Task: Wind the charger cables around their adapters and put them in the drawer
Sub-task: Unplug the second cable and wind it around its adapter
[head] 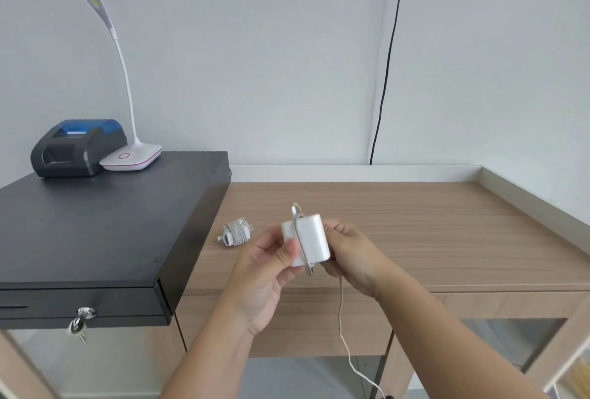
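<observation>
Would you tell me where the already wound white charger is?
The wound white charger lies on the wooden desk, between the black cash drawer and the left hand.

A square white plastic charger adapter is held tilted above the wooden counter, one loop of its thin white cable across its face, the rest hanging loose below. A second white adapter wound in its cable lies on the counter beside the black metal cash drawer, apparently shut.
</observation>
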The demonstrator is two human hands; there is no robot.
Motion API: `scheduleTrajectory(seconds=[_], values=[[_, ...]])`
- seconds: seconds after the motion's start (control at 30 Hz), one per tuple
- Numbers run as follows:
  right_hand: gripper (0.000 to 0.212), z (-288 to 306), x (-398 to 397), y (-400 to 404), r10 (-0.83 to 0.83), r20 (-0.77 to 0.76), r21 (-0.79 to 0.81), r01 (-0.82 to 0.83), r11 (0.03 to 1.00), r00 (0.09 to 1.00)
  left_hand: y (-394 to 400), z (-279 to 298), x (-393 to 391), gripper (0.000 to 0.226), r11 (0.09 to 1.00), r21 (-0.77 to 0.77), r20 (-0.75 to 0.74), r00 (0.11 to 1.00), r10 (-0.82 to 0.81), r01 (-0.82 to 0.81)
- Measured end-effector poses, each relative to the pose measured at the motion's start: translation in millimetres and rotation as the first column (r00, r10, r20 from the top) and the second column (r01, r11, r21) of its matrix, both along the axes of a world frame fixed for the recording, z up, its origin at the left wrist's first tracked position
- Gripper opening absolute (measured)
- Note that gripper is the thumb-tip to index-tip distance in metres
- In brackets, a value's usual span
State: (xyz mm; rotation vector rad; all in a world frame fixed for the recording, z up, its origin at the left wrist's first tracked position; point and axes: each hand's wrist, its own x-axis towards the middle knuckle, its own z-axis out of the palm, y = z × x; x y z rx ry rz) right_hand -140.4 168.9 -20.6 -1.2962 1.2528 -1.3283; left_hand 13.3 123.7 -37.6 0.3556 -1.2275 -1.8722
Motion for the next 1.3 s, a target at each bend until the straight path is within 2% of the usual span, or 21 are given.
scheduleTrajectory(seconds=[0.07,0.1,0.2,0.33,0.4,0.47,0.6,0.67,0.77,0.83,0.9,1.0,1.07,1.13,1.2,1.3], values=[[0.040,-9.9,11.2,2.8,-0.086,-0.092,0.037,0.089,0.995,0.992,0.9,3.1,-4.4,0.051,0.996,0.061,-0.056,0.996,0.069,-0.066],[0.041,-13.6,15.7,5.7,-0.146,-0.192,0.029,0.154,0.988,0.971,0.5,4.4,-6.4,0.041,0.991,0.073,-0.051,0.992,0.117,-0.113],[0.038,-19.0,20.7,17.0,-0.263,-0.535,-0.092,0.254,0.963,0.803,-3.4,7.4,-7.1,0.036,0.970,0.038,0.008,0.971,0.240,-0.240],[0.024,-11.4,21.2,26.2,-0.219,-0.766,-0.140,0.176,0.974,0.604,-9.9,5.7,-2.9,0.036,0.939,-0.057,0.097,0.935,0.343,-0.338],[0.022,-2.7,19.5,28.5,-0.189,-0.834,-0.135,0.140,0.981,0.518,-11.7,2.6,-2.5,0.026,0.914,-0.144,0.154,0.904,0.399,-0.379],[0.020,6.2,17.3,30.5,-0.158,-0.867,-0.135,0.082,0.987,0.473,-13.7,-1.4,-1.1,0.019,0.879,-0.217,0.192,0.864,0.466,-0.425],[0.022,21.2,11.8,29.9,-0.178,-0.914,-0.185,0.016,0.983,0.364,-14.9,-6.0,2.7,0.022,0.811,-0.393,0.284,0.782,0.555,-0.434],[0.021,27.9,3.9,25.7,-0.201,-0.918,-0.222,-0.022,0.975,0.341,-11.2,-3.4,3.6,0.023,0.789,-0.472,0.311,0.764,0.566,-0.393],[0.019,39.1,-5.2,20.9,-0.247,-0.905,-0.295,-0.093,0.951,0.347,-9.5,-1.2,7.1,0.024,0.840,-0.483,0.379,0.807,0.454,-0.246],[0.019,46.7,-10.2,19.4,-0.258,-0.887,-0.327,-0.127,0.936,0.384,-7.2,2.5,11.6,0.027,0.884,-0.442,0.408,0.843,0.349,-0.152],[0.019,52.4,-15.7,16.9,-0.207,-0.845,-0.308,-0.132,0.942,0.494,-3.6,6.2,15.6,0.030,0.926,-0.367,0.408,0.879,0.246,-0.089],[0.041,54.7,-19.4,12.7,-0.114,-0.735,-0.239,-0.098,0.966,0.668,0.1,9.4,19.0,0.037,0.946,-0.323,0.401,0.903,0.155,-0.019],[0.042,52.3,-19.8,10.5,-0.007,-0.640,-0.171,-0.133,0.976,0.769,-0.5,9.3,21.7,0.038,0.954,-0.299,0.385,0.915,0.121,0.000],[0.032,48.4,-22.0,9.9,0.133,-0.501,-0.076,-0.196,0.978,0.855,-1.6,7.9,23.7,0.036,0.959,-0.280,0.372,0.925,0.072,0.038],[0.025,42.7,-25.3,10.0,0.235,-0.345,0.007,-0.248,0.969,0.909,-2.5,1.9,23.8,0.045,0.959,-0.265,0.354,0.935,-0.002,0.102],[0.027,26.9,-23.1,10.3,0.257,-0.149,0.001,-0.259,0.966,0.955,0.5,-5.3,20.2,0.063,0.971,-0.179,0.255,0.960,-0.112,0.161]])
